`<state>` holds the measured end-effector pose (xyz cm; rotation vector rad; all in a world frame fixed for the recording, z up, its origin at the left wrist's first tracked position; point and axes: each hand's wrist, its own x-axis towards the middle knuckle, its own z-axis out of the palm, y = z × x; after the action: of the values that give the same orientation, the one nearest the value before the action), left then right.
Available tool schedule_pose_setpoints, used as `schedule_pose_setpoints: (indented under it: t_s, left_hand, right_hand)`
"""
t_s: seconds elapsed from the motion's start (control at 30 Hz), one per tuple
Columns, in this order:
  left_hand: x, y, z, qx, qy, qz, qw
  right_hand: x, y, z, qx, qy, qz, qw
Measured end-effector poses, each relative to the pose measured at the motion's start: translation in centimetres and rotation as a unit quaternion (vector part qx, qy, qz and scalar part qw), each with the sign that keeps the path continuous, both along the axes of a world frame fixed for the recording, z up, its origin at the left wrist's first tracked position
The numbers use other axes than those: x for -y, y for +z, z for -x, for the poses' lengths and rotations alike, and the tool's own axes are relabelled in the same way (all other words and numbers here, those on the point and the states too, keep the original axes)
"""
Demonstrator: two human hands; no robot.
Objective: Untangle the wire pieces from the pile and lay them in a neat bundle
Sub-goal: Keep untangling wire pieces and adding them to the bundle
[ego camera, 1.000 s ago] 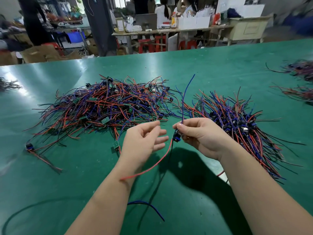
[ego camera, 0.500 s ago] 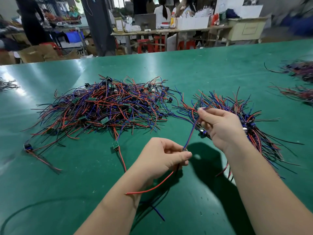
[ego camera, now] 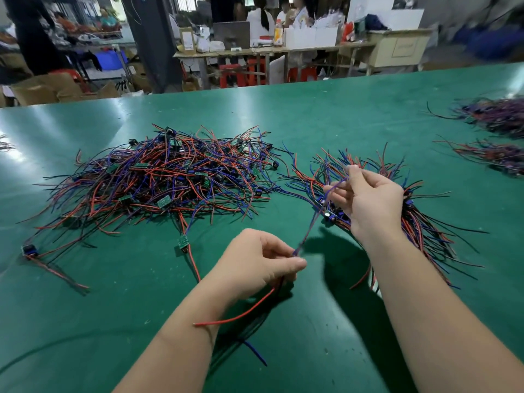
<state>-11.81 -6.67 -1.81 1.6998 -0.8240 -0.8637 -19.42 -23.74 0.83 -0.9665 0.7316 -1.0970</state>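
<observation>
A tangled pile of red, blue and black wire pieces (ego camera: 167,182) with small green boards lies left of centre on the green table (ego camera: 340,114). To its right lies a bundle of sorted wire pieces (ego camera: 419,222). My left hand (ego camera: 255,262) pinches one wire piece (ego camera: 312,225) near its lower part; its red lead trails down past my wrist. My right hand (ego camera: 368,199) pinches the blue lead of the same piece higher up, over the bundle. The blue lead runs taut between both hands.
Two more heaps of wires (ego camera: 496,117) lie at the table's far right. A loose piece with a blue connector (ego camera: 29,249) sits at the left, and another with a green board (ego camera: 183,241) lies near my left hand. Workbenches and seated people are beyond the table.
My right hand has slid up and right along the blue lead, over the bundle. My left hand has moved down and now pinches the piece, stretching the lead between both hands.
</observation>
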Motion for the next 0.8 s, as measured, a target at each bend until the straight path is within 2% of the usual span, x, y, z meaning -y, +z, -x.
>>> schedule_pose_setpoints:
  t_s: [0.07, 0.13, 0.2, 0.27, 0.37, 0.47, 0.57, 0.63, 0.67, 0.73, 0.8]
  left_hand:
    - [0.2, 0.1, -0.3, -0.075, 0.077, 0.064, 0.992]
    - [0.4, 0.6, -0.9, -0.144, 0.169, 0.119, 0.968]
    - [0.2, 0.9, -1.8, -0.214, 0.247, 0.166, 0.931]
    - [0.1, 1.1, -2.4, -0.242, 0.289, 0.193, 0.906]
    - [0.3, 1.0, -2.1, -0.205, 0.287, 0.184, 0.918]
    - [0.6, 0.9, -1.3, -0.173, 0.253, 0.128, 0.943]
    - [0.8, 1.0, -0.8, -0.139, 0.205, 0.069, 0.966]
    - [0.7, 1.2, -0.7, -0.145, 0.168, 0.085, 0.971]
    - [0.5, 1.3, -0.8, -0.105, 0.164, 0.097, 0.976]
    - [-0.2, 1.2, -1.8, 0.11, 0.185, 0.08, 0.973]
    - [-1.1, 1.7, -2.8, 0.313, 0.213, 0.04, 0.925]
  right_hand:
    - [-0.4, -0.3, -0.4, -0.05, 0.002, -0.004, 0.999]
    - [-1.4, -0.8, -0.6, -0.128, 0.007, 0.062, 0.99]
    - [-3.1, -0.9, -0.8, -0.161, 0.068, 0.128, 0.976]
    - [-4.8, -1.3, -1.2, -0.193, 0.154, 0.194, 0.949]
    - [-6.3, -1.9, -1.6, -0.267, 0.22, 0.318, 0.883]
    - [-6.7, -2.4, -1.6, -0.328, 0.203, 0.402, 0.831]
    - [-6.5, -2.0, -1.4, -0.341, 0.18, 0.393, 0.835]
    - [-6.1, -1.5, -1.2, -0.315, 0.168, 0.379, 0.854]
    - [-5.6, -1.1, -1.0, -0.303, 0.149, 0.38, 0.861]
    - [-4.2, -0.1, -0.2, -0.304, 0.071, 0.405, 0.859]
    - [-2.3, 0.8, 0.9, -0.339, -0.039, 0.432, 0.835]
